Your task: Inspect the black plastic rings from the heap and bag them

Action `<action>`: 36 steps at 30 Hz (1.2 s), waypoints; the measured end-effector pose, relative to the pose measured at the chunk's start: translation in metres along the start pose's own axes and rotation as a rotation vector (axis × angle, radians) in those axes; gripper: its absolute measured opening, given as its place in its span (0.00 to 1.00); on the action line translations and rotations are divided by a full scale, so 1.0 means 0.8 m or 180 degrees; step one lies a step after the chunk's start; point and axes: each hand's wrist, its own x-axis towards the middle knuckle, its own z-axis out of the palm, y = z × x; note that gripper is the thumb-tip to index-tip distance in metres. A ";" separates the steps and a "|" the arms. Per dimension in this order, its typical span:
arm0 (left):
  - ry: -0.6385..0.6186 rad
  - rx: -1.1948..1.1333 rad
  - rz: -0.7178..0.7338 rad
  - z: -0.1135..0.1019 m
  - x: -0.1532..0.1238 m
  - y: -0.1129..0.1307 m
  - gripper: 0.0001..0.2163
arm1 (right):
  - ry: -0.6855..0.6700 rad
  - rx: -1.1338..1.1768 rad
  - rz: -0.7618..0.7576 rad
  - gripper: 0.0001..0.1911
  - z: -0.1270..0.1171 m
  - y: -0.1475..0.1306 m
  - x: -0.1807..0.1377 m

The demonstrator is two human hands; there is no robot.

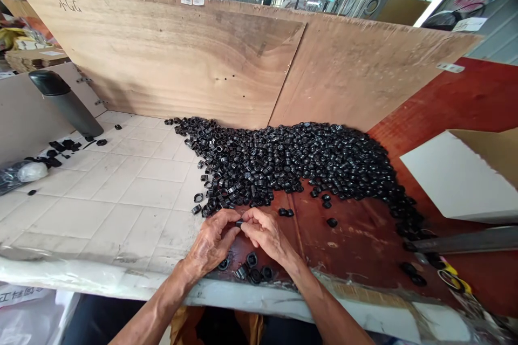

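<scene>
My left hand and my right hand meet at the near edge of the table, fingertips pinched together on one small black plastic ring part. A large heap of the same black ring parts spreads across the table just beyond my hands. A few finished-looking black parts lie under my wrists near the table's front edge. Loose single parts sit to the right of my hands.
Plywood boards stand upright behind the heap. A dark cylinder flask leans at the far left, with scattered black bits and a plastic bag. A cardboard box and a metal bar lie at the right.
</scene>
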 end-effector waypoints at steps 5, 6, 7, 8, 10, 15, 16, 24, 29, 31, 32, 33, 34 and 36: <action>-0.0586 0.0460 -0.0452 -0.006 -0.002 0.007 0.07 | 0.0343 -0.0639 -0.0168 0.12 -0.010 0.012 0.004; -0.0416 0.0647 -0.0628 -0.004 -0.002 0.005 0.10 | 0.0706 -0.0920 -0.0331 0.10 -0.011 0.017 0.007; -0.0173 0.0845 -0.0774 -0.002 -0.002 0.000 0.12 | 0.1042 -0.1212 -0.0492 0.05 -0.011 0.022 0.010; 0.0072 0.1038 -0.0875 0.001 -0.001 -0.005 0.10 | 0.1261 -0.1496 -0.0636 0.05 -0.010 0.027 0.013; 0.0348 0.1345 -0.0953 0.007 0.002 -0.016 0.09 | 0.1337 -0.1968 -0.0830 0.12 -0.008 0.035 0.019; 0.0194 0.1668 -0.0525 0.017 0.008 -0.029 0.10 | 0.1210 -0.2320 -0.0879 0.09 -0.004 0.038 0.020; 0.0132 0.1700 -0.0419 0.018 0.008 -0.029 0.09 | 0.1185 -0.2304 -0.0870 0.07 -0.004 0.037 0.018; 0.0230 0.1343 -0.0106 0.022 0.001 -0.031 0.11 | 0.0988 -0.1744 -0.0998 0.05 -0.008 0.033 0.012; 0.0005 0.1084 -0.0094 0.027 0.008 -0.033 0.19 | 0.0807 -0.1314 -0.0899 0.09 -0.006 0.033 0.016; -0.0123 0.1154 -0.0118 0.027 0.009 -0.033 0.19 | 0.0734 -0.1244 -0.0889 0.08 -0.008 0.030 0.016; -0.0177 0.1192 -0.0116 0.027 0.010 -0.033 0.19 | 0.0712 -0.1222 -0.0892 0.07 -0.009 0.027 0.015; -0.0209 0.1220 -0.0107 0.027 0.010 -0.033 0.18 | 0.0702 -0.1197 -0.0895 0.06 -0.011 0.024 0.014; -0.0214 0.1234 -0.0096 0.027 0.010 -0.032 0.18 | 0.0698 -0.1149 -0.0889 0.05 -0.012 0.021 0.013; -0.0164 0.1204 -0.0083 0.026 0.009 -0.030 0.18 | 0.0680 -0.0973 -0.0841 0.06 -0.015 0.014 0.010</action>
